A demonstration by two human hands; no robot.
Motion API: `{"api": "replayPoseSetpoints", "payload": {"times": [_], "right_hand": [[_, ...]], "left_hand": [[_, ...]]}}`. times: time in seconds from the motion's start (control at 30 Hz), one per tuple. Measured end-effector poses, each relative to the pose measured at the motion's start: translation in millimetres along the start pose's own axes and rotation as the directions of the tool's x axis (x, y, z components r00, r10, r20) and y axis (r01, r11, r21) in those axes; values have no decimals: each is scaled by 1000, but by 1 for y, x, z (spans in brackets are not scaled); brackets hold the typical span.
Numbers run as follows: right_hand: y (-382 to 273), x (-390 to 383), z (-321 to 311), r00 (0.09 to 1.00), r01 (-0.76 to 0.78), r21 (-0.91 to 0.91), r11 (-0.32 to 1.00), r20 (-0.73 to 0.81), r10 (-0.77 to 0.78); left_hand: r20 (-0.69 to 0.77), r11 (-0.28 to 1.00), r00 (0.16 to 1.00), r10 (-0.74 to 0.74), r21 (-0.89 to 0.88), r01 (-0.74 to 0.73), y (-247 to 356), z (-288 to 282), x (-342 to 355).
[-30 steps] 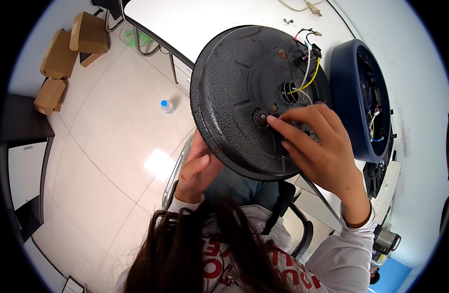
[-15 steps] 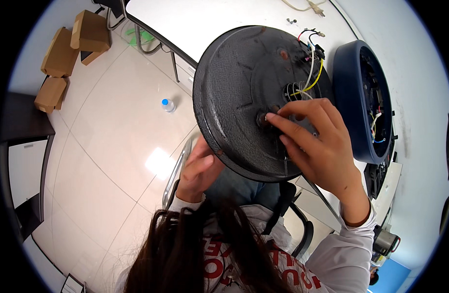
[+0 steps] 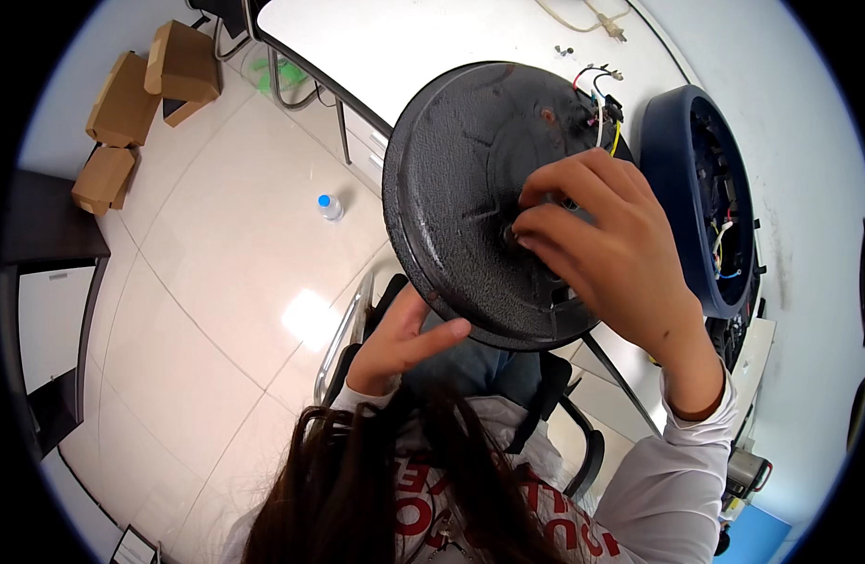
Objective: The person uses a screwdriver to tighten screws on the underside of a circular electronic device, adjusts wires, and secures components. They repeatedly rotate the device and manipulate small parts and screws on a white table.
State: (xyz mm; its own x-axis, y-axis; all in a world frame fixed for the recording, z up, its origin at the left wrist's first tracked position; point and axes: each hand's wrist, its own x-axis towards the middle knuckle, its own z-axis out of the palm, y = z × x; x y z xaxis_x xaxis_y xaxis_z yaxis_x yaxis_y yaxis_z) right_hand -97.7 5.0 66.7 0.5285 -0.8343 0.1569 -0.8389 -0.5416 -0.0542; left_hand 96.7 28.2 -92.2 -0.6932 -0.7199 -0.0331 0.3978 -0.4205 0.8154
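Observation:
A large round black base (image 3: 451, 179) with a textured face stands tilted in front of me, its far side over the white table. My left hand (image 3: 395, 348) grips its lower left edge, thumb by the rim and the other fingers hidden beneath. Near the middle of the face, my right hand (image 3: 621, 244) is closed, thumb and index fingertips pinched at a small dark round spot. Whatever they hold there is too small and covered to name. Red, black, white and yellow wires (image 3: 602, 80) come out at the upper right of the base, partly behind the right hand.
On the white table (image 3: 357, 38) a dark blue round housing (image 3: 658, 188) with wires inside stands to the right. Small loose parts (image 3: 564, 50) and a plugged cord (image 3: 609, 28) lie farther back. A bottle (image 3: 330, 208) and cardboard boxes (image 3: 122, 99) are on the floor at left.
The base has shifted slightly right and down. My right hand has turned further over its middle, covering more of the wires. My left thumb has moved right along the rim.

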Motion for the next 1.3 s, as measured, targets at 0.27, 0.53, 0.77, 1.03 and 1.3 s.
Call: {"api": "replayPoseSetpoints", "payload": {"times": [0.27, 0.53, 0.77, 1.03, 1.3], "right_hand": [[2, 14, 0, 996, 85, -89, 992, 32, -83], [-5, -39, -46, 972, -235, -19, 972, -17, 235], [-26, -189, -68, 627, -630, 287, 722, -361, 691], [-22, -338, -70, -21, -930, 338, 145, -443, 896], [37, -366, -43, 30, -935, 289, 204, -511, 859]], "left_hand": [[-90, 996, 995, 45, 76, -38, -16, -3, -3], [-124, 953, 968, 218, -185, -239, -39, -29, 4], [-31, 815, 961, 275, -522, -250, -38, -36, 9], [-233, 766, 963, 136, -592, -252, -46, -60, 5], [-545, 903, 835, 77, -316, -290, -43, -39, 29]]}}
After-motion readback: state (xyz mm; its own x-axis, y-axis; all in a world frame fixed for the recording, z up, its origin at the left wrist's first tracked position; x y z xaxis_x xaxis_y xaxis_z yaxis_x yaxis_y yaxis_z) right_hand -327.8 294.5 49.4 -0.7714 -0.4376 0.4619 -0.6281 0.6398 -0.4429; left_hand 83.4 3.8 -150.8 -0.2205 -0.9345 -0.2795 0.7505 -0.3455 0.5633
